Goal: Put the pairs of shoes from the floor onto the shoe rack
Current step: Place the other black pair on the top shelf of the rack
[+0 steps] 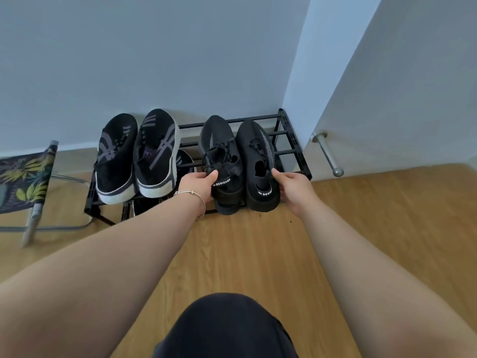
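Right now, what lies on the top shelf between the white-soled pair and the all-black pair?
No shoe: bare rack bars, with a lower-shelf shoe showing through them in the head view.

A folding chair (28, 177) with a leaf-print seat stands on the wood floor (258, 254), at the far left; its metal legs rest on the boards; well to its right, a white door (402, 99) carries a steel handle (327, 153); a pale wall (154, 60) rises behind the chair.

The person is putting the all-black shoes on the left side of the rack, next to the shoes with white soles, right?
Not quite. The head view shows the all-black shoes going on the right side of the rack, next to the shoes with white soles.
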Motion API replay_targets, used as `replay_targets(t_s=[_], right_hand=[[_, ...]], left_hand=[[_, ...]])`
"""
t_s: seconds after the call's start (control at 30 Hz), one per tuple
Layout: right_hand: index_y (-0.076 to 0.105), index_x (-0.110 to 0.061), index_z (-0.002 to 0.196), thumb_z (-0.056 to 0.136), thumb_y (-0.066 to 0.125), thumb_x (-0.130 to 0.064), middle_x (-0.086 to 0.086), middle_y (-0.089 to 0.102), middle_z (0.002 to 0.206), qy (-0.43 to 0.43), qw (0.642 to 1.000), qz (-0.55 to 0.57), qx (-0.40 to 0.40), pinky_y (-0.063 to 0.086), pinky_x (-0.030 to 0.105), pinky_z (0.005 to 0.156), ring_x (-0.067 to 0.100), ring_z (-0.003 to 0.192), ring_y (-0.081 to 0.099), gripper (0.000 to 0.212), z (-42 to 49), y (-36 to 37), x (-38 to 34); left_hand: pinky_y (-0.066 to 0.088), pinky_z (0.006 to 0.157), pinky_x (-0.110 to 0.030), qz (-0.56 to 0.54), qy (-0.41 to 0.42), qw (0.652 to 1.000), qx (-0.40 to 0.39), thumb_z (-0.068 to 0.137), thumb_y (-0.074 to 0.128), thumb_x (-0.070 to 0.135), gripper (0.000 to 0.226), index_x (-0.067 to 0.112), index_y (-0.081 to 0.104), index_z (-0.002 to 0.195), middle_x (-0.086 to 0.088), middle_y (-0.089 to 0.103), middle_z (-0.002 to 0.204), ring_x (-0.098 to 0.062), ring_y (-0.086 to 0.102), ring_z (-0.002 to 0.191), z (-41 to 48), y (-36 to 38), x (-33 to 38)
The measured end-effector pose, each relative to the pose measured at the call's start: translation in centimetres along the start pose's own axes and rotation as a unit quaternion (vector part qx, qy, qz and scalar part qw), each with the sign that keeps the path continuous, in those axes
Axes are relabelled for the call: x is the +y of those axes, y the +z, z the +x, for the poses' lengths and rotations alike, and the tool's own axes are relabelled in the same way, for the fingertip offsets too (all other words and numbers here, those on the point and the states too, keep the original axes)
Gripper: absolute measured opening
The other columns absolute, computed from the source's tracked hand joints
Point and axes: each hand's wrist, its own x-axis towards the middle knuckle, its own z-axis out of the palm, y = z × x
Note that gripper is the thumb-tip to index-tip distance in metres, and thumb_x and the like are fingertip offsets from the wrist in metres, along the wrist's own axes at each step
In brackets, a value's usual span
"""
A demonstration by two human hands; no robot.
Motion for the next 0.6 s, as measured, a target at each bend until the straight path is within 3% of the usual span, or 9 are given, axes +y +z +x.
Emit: replay_targets(t_s=[0.1,0.23,0.3,0.37,0.43,0.5,0.6], right_hand=[[0.079,-0.011,0.102,0.073,0.078,-0.050,0.007,0.081,0.102,-0.002,1.000,0.027,0.010,0.052,0.052,0.104,0.029,0.105,0.073,0.048,0.1,0.1,0.6],[0.075,-0.017,0.112,0.092,0.067,-0.045,0.003,0.080,0.107,-0.027,0.998,0.055,0.016,0.055,0.048,0.100,0.023,0.105,0.074,0.036,-1.3,-0.1,1.4],[0.070,-0.022,0.121,0.090,0.065,-0.050,-0.001,0.077,0.116,-0.056,0.997,0.059,0.015,0.053,0.046,0.104,0.017,0.111,0.071,0.042,-2.9,-0.5,2.0],[0.063,-0.024,0.133,0.088,0.070,-0.046,-0.007,0.069,0.130,-0.104,0.995,-0.004,0.002,0.050,0.040,0.108,0.008,0.121,0.064,0.051,-4.6,-0.9,2.9],[0.052,-0.023,0.143,0.084,0.078,-0.034,-0.010,0.058,0.140,-0.142,0.984,-0.104,-0.016,0.046,0.033,0.111,-0.001,0.126,0.055,0.066,-5.7,-0.9,3.7],[0.040,-0.025,0.151,0.077,0.083,-0.037,-0.015,0.046,0.147,-0.170,0.960,-0.223,-0.010,0.040,0.028,0.112,-0.001,0.130,0.047,0.087,-6.2,-0.3,3.9],[0.039,-0.023,0.151,0.080,0.083,-0.035,-0.017,0.044,0.137,-0.208,0.934,-0.288,0.035,0.034,0.021,0.105,0.001,0.129,0.043,0.085,-5.9,0.6,3.4]], left_hand=[[0.061,0.090,-0.044,0.008,0.007,1.000,0.007,0.092,0.069,0.024,0.034,0.003,0.071,0.118,-0.014,0.076,0.109,-0.029,0.074,0.098,0.3,0.3,-0.2],[0.062,0.085,-0.043,0.032,0.046,0.998,0.021,0.091,0.063,0.041,0.039,0.016,0.070,0.119,-0.006,0.076,0.106,-0.024,0.073,0.099,-1.6,0.4,-0.6],[0.063,0.083,-0.040,0.049,0.075,0.996,0.015,0.087,0.065,0.049,0.043,0.021,0.067,0.119,-0.001,0.073,0.108,-0.020,0.073,0.098,-3.4,0.1,-1.1],[0.062,0.086,-0.037,0.127,0.126,0.984,-0.001,0.083,0.070,0.050,0.048,0.025,0.063,0.123,0.006,0.065,0.118,-0.017,0.071,0.100,-4.8,-0.1,-1.7],[0.055,0.096,-0.037,0.244,0.155,0.957,-0.004,0.079,0.075,0.050,0.069,0.025,0.052,0.139,0.005,0.052,0.137,-0.016,0.066,0.109,-5.1,-0.3,-2.4],[0.048,0.103,-0.036,0.319,0.151,0.936,0.016,0.077,0.079,0.047,0.088,0.018,0.040,0.150,0.001,0.043,0.149,-0.019,0.059,0.120,-4.6,-0.3,-2.8],[0.050,0.104,-0.042,0.360,0.166,0.917,0.034,0.076,0.080,0.046,0.078,0.015,0.049,0.141,-0.004,0.053,0.140,-0.025,0.059,0.121,-4.0,0.0,-2.9]])
